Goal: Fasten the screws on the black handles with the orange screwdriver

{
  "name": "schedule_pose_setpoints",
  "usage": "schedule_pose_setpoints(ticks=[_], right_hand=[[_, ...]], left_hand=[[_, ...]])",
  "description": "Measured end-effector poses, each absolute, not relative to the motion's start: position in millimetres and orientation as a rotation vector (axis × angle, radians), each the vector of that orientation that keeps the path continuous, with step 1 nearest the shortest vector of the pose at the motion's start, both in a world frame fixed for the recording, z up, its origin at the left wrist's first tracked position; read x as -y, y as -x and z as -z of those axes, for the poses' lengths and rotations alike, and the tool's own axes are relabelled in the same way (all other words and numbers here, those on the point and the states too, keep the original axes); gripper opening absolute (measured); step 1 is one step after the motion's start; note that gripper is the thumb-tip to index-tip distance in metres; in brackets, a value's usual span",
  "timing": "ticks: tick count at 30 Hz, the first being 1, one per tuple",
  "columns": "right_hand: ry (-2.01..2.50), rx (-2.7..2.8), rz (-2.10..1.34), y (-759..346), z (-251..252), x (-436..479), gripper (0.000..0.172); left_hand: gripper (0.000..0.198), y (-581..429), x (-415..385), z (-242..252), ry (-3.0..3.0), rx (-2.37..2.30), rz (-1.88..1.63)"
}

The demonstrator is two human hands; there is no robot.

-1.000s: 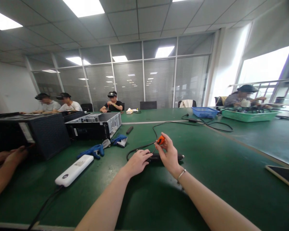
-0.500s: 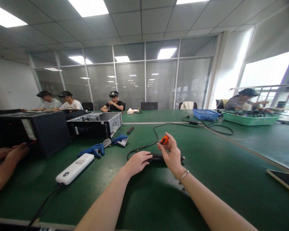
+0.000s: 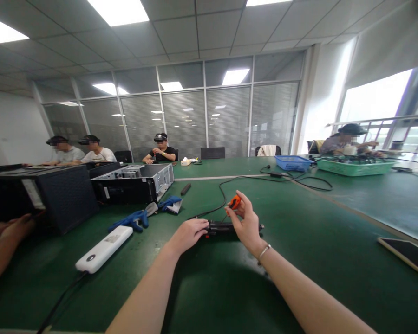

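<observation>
Left of table: in the head view, a dark case (image 3: 75,202) stood with a co-worker's hands (image 3: 17,230) at it; beside it was an open case (image 3: 125,189).
Nearer: blue gloves (image 3: 135,220) lay just behind a white box (image 3: 104,249), which trailed a cord.
Far side and right: a cable (image 3: 240,178) ran back toward a blue basket (image 3: 292,163) and a green basket (image 3: 355,167); a phone (image 3: 409,254) lay well apart.
In the way: my right fingers covered part of the tool.
Black tool (image 3: 219,228): it lay crosswise on the table (image 3: 209,292), between and beneath my hands.
Left hand (image 3: 189,234): fingers touched the tool's left end; I couldn't tell how firmly they closed.
Right hand (image 3: 245,223): thumb and fingers pinched the screwdriver's (image 3: 234,202) orange handle, shaft slanting down toward the tool; tip contact was unclear.
</observation>
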State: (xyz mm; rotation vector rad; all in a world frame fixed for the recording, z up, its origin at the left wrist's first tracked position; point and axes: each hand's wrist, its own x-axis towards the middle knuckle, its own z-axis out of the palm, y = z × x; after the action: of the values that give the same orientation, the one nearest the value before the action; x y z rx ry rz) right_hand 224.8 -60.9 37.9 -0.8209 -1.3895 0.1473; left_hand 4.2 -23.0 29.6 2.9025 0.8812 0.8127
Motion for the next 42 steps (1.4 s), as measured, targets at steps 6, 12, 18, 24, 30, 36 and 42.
schedule_pose_setpoints(ticks=[6,12,18,24,30,36,42], right_hand=[[0.776,1.350,-0.197,-216.9,-36.3,62.9,0.057],[0.756,1.341,-0.206,-210.4,-33.1,64.6,0.058],[0.753,1.328,-0.157,-214.4,-34.6,62.5,0.057],[0.746,1.299,-0.158,-219.8,-38.9,61.3,0.058],[0.763,1.303,-0.151,-222.0,-40.5,61.4,0.058],[0.781,1.309,-0.138,-224.8,-40.6,61.0,0.058],[0.786,1.314,-0.167,-227.1,-41.1,62.4,0.058]], left_hand=[[0.028,-9.8,28.0,-33.8,-3.015,-0.950,-0.731],[0.024,-9.6,25.6,-29.4,-3.042,-0.896,-0.732],[0.031,-14.6,30.5,-28.5,-3.037,-0.904,-0.775],[0.041,-24.4,35.7,-27.7,-3.095,-0.996,-0.715],[0.043,-26.1,35.5,-27.4,-3.142,-1.028,-0.656],[0.039,-26.2,36.9,-27.6,-3.127,-1.011,-0.701],[0.033,-23.6,33.3,-24.9,-2.986,-0.902,-0.804]])
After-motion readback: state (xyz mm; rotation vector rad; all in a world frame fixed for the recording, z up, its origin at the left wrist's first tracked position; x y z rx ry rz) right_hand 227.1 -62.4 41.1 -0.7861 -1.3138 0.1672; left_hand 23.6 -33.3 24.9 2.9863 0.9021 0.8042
